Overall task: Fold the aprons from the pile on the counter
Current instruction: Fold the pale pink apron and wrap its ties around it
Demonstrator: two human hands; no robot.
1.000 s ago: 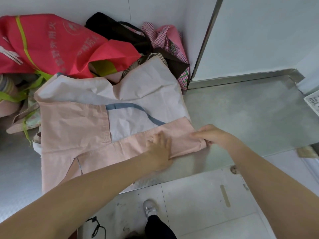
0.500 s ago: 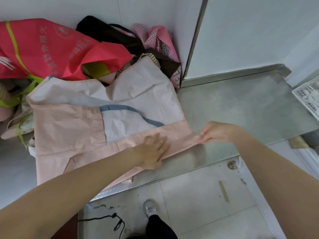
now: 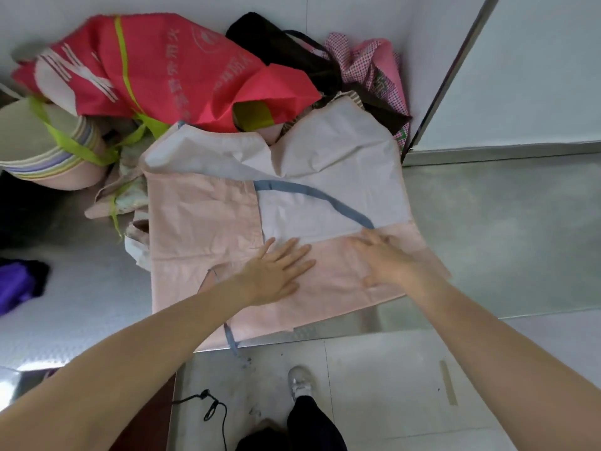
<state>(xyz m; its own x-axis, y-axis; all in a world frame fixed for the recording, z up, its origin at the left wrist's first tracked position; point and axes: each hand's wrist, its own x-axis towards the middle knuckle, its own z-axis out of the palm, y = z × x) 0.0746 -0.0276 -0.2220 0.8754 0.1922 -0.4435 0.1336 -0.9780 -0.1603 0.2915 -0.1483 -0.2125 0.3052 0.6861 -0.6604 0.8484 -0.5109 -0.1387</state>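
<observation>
A pale pink apron (image 3: 208, 222) with a white inner side and a blue-grey strap (image 3: 312, 193) lies spread on the steel counter (image 3: 504, 229). Its near strip is folded over toward the wall. My left hand (image 3: 276, 271) lies flat with spread fingers on that folded strip. To its right my right hand (image 3: 387, 258) presses flat on the same strip, close to the strap's end. Behind the apron, against the wall, sits the pile (image 3: 182, 70) of red, black and checked pink aprons.
A stack of pastel bowls (image 3: 48, 148) stands at the left with lime-green straps over it. A purple cloth (image 3: 19, 284) lies at the far left. A metal-edged white panel (image 3: 520, 76) rises at the right. Below the counter edge are floor tiles, a black cable (image 3: 211, 408) and my shoe (image 3: 300, 382).
My right hand has let go of the folded strip's right corner and moved left to lie flat on it. My left hand has spread flat. The view has shifted.
</observation>
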